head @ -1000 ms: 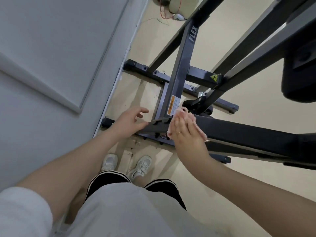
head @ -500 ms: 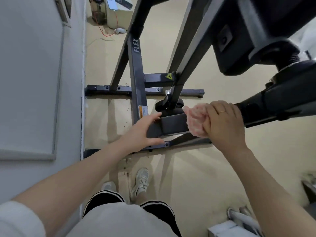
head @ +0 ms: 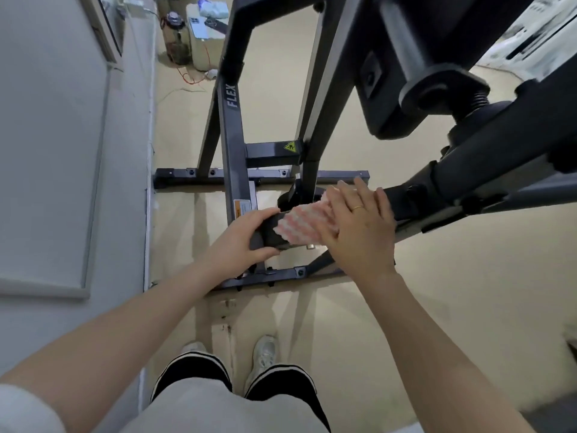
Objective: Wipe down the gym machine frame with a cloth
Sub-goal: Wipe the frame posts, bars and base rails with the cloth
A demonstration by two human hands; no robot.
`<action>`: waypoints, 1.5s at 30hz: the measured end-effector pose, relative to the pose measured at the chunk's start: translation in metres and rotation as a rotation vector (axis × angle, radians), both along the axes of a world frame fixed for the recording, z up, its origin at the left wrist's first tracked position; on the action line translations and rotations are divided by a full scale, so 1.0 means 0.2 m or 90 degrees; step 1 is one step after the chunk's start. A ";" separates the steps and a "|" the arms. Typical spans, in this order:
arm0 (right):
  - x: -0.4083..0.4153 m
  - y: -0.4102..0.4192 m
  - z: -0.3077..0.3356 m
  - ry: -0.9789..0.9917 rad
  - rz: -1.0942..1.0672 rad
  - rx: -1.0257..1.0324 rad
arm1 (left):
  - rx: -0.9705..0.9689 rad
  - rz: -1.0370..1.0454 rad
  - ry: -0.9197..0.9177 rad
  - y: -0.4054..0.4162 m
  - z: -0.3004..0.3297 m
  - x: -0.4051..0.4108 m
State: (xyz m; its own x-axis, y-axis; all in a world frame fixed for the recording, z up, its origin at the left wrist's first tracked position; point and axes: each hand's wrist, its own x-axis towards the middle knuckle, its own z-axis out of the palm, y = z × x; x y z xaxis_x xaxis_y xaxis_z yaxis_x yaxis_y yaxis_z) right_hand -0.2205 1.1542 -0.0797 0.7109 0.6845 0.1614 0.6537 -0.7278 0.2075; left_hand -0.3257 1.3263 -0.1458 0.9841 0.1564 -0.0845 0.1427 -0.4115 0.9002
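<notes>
A dark grey gym machine frame (head: 232, 142) marked FLEX stands on the beige floor, with a horizontal black bar running from the centre out to the right. My left hand (head: 240, 237) grips the near end of that bar. My right hand (head: 359, 226) lies flat, fingers spread, pressing a pink-and-white checked cloth (head: 301, 225) onto the top of the bar just right of my left hand. Part of the cloth is hidden under my palm.
A grey wall (head: 62, 151) with a panel runs along the left. A black padded part and knob (head: 437, 85) hang overhead at upper right. A small unit, jar and red wires (head: 190, 42) sit on the floor at the back. My feet (head: 265, 351) stand below the frame.
The view has swung round and closer. My right hand went from bunching the cloth to laying it flat on the bar, nearer my left hand, which keeps hold of the bar end.
</notes>
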 end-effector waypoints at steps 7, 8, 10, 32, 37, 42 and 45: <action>-0.01 0.00 -0.02 0.007 0.066 -0.047 | 0.068 0.122 0.013 -0.07 -0.01 -0.04; 0.04 -0.04 0.01 -0.001 0.065 -0.037 | 0.067 0.136 0.023 -0.08 -0.01 -0.04; 0.11 -0.13 0.06 -0.019 0.021 0.005 | 0.040 0.158 0.041 -0.09 0.00 -0.04; -0.27 0.40 -0.43 -0.014 0.308 -0.083 | -0.044 0.278 0.197 0.09 -0.37 -0.54; -0.40 0.44 -0.75 -0.195 0.352 -0.526 | -0.045 0.278 0.234 0.22 -0.54 -0.60; -0.33 0.32 -0.80 -0.284 0.468 -0.531 | -0.107 0.294 0.274 0.28 -0.61 -0.65; -0.30 0.24 -0.75 -0.344 0.429 -0.402 | -0.120 0.282 0.291 0.29 -0.67 -0.66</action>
State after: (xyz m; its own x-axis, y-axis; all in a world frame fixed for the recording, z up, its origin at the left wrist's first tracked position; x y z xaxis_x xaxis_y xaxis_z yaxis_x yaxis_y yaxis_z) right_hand -0.2814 1.2030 -0.2300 0.0947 0.9793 -0.1792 0.5895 0.0899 0.8027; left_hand -0.4576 1.3838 -0.2790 0.6880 0.4803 -0.5440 0.6474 -0.0676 0.7591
